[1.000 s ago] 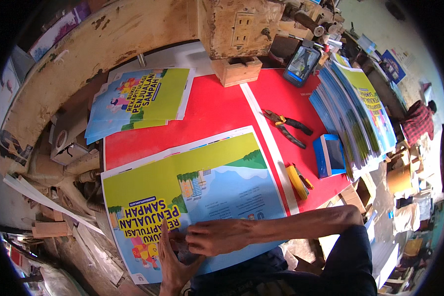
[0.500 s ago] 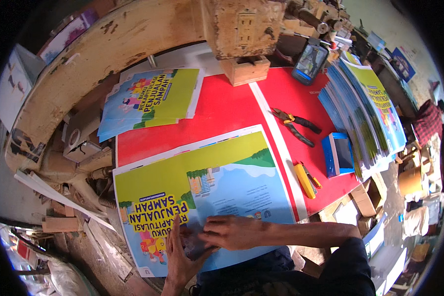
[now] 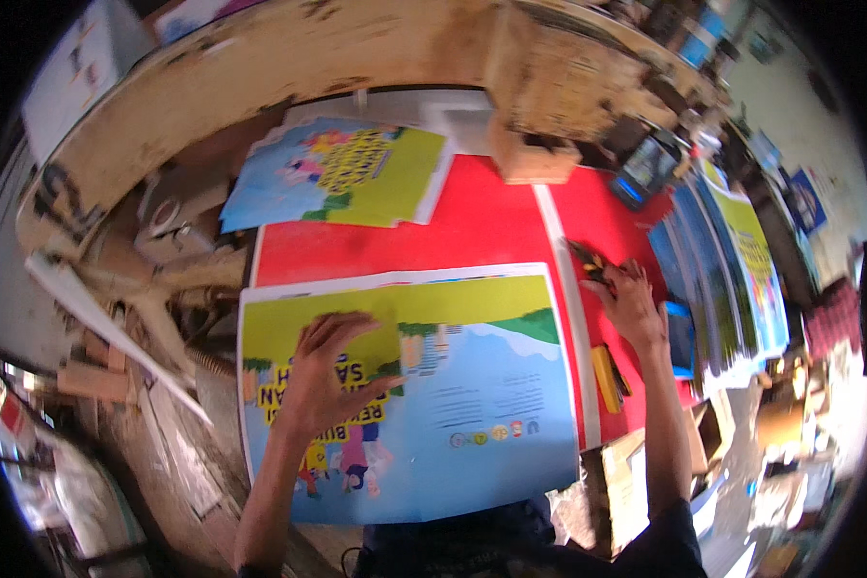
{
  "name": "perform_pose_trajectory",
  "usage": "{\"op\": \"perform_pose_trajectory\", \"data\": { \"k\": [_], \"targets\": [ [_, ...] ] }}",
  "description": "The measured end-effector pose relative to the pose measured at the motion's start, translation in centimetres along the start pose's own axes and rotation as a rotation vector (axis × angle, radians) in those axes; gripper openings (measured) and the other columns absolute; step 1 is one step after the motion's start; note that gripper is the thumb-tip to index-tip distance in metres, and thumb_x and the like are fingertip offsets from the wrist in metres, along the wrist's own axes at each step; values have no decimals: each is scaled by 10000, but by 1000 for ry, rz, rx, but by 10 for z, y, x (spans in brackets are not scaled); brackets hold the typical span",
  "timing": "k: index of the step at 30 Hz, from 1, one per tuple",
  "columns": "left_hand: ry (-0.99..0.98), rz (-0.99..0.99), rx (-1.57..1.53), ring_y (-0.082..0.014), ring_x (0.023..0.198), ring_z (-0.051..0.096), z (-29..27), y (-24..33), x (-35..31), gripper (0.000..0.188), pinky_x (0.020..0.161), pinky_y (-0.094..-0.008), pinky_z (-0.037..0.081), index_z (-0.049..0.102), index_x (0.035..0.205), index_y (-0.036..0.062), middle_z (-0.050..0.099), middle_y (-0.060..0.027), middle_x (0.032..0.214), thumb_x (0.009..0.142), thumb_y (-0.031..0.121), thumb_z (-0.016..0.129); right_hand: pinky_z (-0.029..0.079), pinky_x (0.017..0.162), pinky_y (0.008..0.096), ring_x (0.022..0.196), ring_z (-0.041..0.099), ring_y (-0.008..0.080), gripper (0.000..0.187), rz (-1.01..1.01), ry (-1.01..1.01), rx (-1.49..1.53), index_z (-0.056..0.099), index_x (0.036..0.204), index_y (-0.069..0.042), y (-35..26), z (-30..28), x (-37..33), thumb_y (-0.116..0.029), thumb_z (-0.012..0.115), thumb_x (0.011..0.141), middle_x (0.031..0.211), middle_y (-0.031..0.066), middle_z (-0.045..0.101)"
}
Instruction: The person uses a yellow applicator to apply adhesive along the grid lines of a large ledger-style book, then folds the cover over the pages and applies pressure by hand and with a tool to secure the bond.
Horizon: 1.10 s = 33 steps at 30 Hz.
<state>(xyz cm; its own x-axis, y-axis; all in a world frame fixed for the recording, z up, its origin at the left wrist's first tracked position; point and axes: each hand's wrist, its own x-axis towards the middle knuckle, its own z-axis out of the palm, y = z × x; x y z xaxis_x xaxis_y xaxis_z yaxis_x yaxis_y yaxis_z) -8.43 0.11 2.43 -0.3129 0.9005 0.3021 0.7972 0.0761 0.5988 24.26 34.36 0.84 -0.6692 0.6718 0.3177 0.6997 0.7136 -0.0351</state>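
A large printed cover sheet (image 3: pixel 491 385), green and blue with cartoon figures, lies on the red tabletop (image 3: pixel 356 249) in front of me. Over its left half my left hand (image 3: pixel 328 371) is raised, thumb and fingers apart, holding nothing. My right hand (image 3: pixel 634 306) reaches to the right side of the table, its fingers on the handles of the pliers (image 3: pixel 590 260). Most of those handles are hidden under the hand, and motion blurs the fingers. Just below this hand lies a yellow cutter (image 3: pixel 605 380), beside a small blue box (image 3: pixel 680 337) partly covered by my wrist.
Smaller printed covers (image 3: pixel 356 178) are stacked at the back left. A thick pile of booklets (image 3: pixel 732 270) stands at the right edge, near a phone (image 3: pixel 647 169). Behind the table, a wooden block (image 3: pixel 539 159) sits under a heavy, worn machine frame (image 3: pixel 385 58).
My hands have parted from the sheet's lower middle. The left has risen over its left half; the right has gone across to the pliers. The view has shifted slightly.
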Motion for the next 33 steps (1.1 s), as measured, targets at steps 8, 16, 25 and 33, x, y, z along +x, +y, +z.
{"op": "perform_pose_trajectory", "data": {
  "k": [8, 16, 25, 33],
  "targets": [
    [1, 4, -12, -326, 1328, 540, 14, -20, 4, 893, 1177, -493, 362, 620, 1347, 118, 631, -115, 1346, 597, 436, 987, 444, 596, 288, 645, 552, 132, 147, 79, -42, 857, 647, 936, -28, -89, -40, -10, -109, 738, 854, 716, 15, 526],
    [-5, 8, -46, -337, 1310, 543, 19, -17, 10, 928, 1175, -495, 365, 608, 1371, 126, 632, -119, 1336, 594, 467, 984, 547, 986, 532, 1127, 611, 380, 277, -722, -276, 242, 613, 1127, -79, -172, -51, -13, -139, 701, 871, 1307, 198, 434],
    [30, 33, -44, -335, 1299, 542, 22, -22, 5, 919, 1174, -481, 367, 623, 1352, 118, 638, -112, 1308, 590, 488, 978, 447, 1099, 547, 1279, 558, 396, 376, -854, -290, 11, 638, 1296, -94, -164, -45, -9, -75, 657, 922, 1509, 235, 394],
    [15, 42, -36, -332, 1290, 544, 20, -19, 6, 893, 1161, -475, 371, 625, 1350, 122, 637, -107, 1310, 602, 459, 975, 410, 1082, 564, 1288, 560, 362, 353, -881, -92, -54, 653, 1298, -147, -163, -35, -10, -68, 673, 955, 1556, 225, 419]
  ]
}}
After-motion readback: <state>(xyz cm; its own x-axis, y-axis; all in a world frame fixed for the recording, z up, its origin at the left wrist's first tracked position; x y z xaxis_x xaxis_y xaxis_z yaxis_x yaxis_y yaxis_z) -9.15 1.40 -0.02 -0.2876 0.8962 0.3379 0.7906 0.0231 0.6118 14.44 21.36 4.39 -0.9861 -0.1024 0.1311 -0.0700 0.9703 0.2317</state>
